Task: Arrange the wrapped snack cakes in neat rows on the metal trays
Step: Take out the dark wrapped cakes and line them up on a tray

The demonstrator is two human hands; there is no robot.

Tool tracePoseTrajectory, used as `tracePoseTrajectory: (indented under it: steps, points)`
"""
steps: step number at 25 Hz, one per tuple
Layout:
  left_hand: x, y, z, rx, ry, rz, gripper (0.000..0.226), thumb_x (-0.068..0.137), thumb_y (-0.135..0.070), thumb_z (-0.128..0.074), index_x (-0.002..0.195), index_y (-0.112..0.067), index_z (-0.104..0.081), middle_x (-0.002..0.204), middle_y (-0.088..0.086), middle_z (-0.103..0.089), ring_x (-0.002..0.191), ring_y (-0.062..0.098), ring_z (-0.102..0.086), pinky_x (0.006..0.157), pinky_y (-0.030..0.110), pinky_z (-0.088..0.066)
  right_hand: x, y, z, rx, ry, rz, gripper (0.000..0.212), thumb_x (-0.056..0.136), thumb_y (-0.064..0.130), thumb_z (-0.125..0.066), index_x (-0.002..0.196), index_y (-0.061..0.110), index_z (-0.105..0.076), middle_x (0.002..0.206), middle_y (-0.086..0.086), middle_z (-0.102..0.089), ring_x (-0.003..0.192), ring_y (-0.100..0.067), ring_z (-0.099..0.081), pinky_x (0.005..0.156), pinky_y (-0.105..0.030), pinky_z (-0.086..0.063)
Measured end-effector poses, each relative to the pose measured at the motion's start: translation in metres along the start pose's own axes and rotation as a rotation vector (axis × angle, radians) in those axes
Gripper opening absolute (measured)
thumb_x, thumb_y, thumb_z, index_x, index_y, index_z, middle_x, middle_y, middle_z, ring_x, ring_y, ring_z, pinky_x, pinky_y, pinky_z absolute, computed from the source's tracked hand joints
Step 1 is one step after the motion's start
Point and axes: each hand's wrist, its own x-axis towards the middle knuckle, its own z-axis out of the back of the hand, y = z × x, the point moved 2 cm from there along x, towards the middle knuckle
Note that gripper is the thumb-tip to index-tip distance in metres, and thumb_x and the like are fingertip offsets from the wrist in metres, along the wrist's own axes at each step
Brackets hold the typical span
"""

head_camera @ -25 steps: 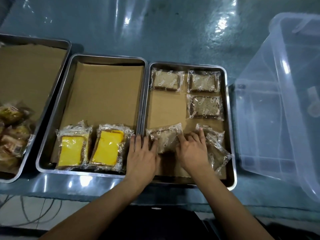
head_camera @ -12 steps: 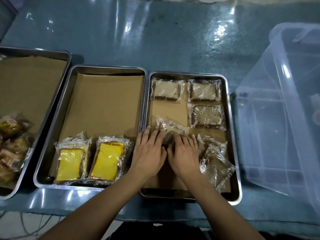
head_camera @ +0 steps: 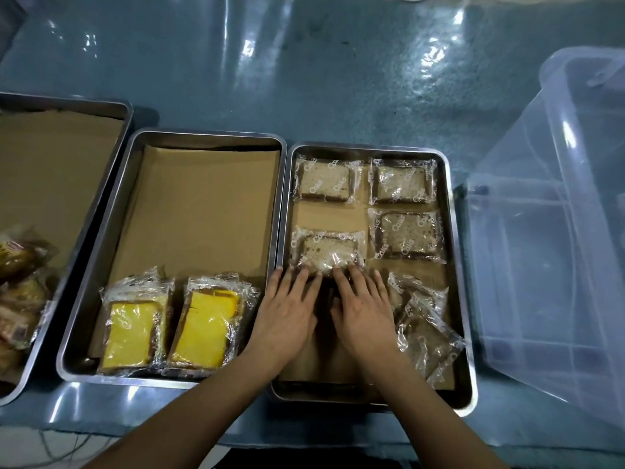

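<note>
The right metal tray (head_camera: pixel 455 265) holds three brown wrapped cakes lying flat in its far rows. A fourth brown wrapped cake (head_camera: pixel 326 250) lies in the tray's left column. My left hand (head_camera: pixel 287 313) and my right hand (head_camera: pixel 363 308) lie flat side by side, straight fingertips touching that cake's near edge. Two more brown cakes (head_camera: pixel 422 319) lie tilted and overlapping at the tray's near right. The middle metal tray (head_camera: pixel 101 255), lined with brown paper, has two yellow wrapped cakes (head_camera: pixel 169 323) at its near end.
A third metal tray (head_camera: pixel 111 130) at the left holds a heap of mixed wrapped snacks (head_camera: pixel 20 292). A large clear plastic bin (head_camera: pixel 554 231) stands right of the trays. All rest on a glossy blue-green table (head_camera: pixel 304 62).
Both hands have slid the brown cake away from me up the tray's left column, to a spot beside the second-row cake. The camera view shifted downward.
</note>
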Motion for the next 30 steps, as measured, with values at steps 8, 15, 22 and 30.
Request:
tracePoseTrajectory:
  steps: [8,15,22,30]
  points:
    - [0.043,0.008,0.017,0.021,-0.007,0.053,0.068,0.097,-0.038,-0.042,0.158,-0.019,-0.017,0.165,0.01,-0.015,0.15,0.033,-0.017,0.123,0.053,-0.003,0.046,-0.001,0.014,-0.008,0.062,-0.021,0.063,0.1,0.036,-0.042,0.159,0.024,-0.023,0.164,-0.008,-0.026,0.152,-0.025,-0.021,0.126,-0.046,0.002]
    - [0.041,0.009,0.016,0.007,-0.009,0.051,0.069,0.098,-0.039,-0.041,0.159,-0.019,-0.015,0.166,0.009,-0.013,0.151,0.033,-0.013,0.123,0.053,-0.004,0.044,0.003,0.017,-0.021,0.124,-0.049,0.065,0.101,0.037,-0.041,0.16,0.026,-0.017,0.167,-0.006,-0.017,0.154,-0.025,-0.014,0.126,-0.047,0.002]
    - [0.024,0.004,0.019,-0.098,-0.051,0.004,0.066,0.097,-0.034,-0.043,0.158,-0.022,-0.021,0.164,0.006,-0.02,0.151,0.03,-0.016,0.124,0.049,-0.006,0.02,0.001,0.038,0.049,-0.016,-0.042,0.058,0.098,0.03,-0.042,0.155,0.026,-0.03,0.158,-0.003,-0.036,0.147,-0.022,-0.032,0.126,-0.045,-0.009]
    - [-0.025,-0.075,0.028,-0.224,-0.035,-0.42,0.057,0.099,-0.025,-0.043,0.155,-0.026,-0.028,0.163,-0.003,-0.023,0.149,0.023,-0.018,0.123,0.04,-0.006,-0.097,-0.048,0.068,0.09,-0.359,-0.337,0.036,0.089,0.02,-0.053,0.124,0.02,-0.059,0.12,-0.004,-0.062,0.111,-0.028,-0.055,0.099,-0.047,-0.044]
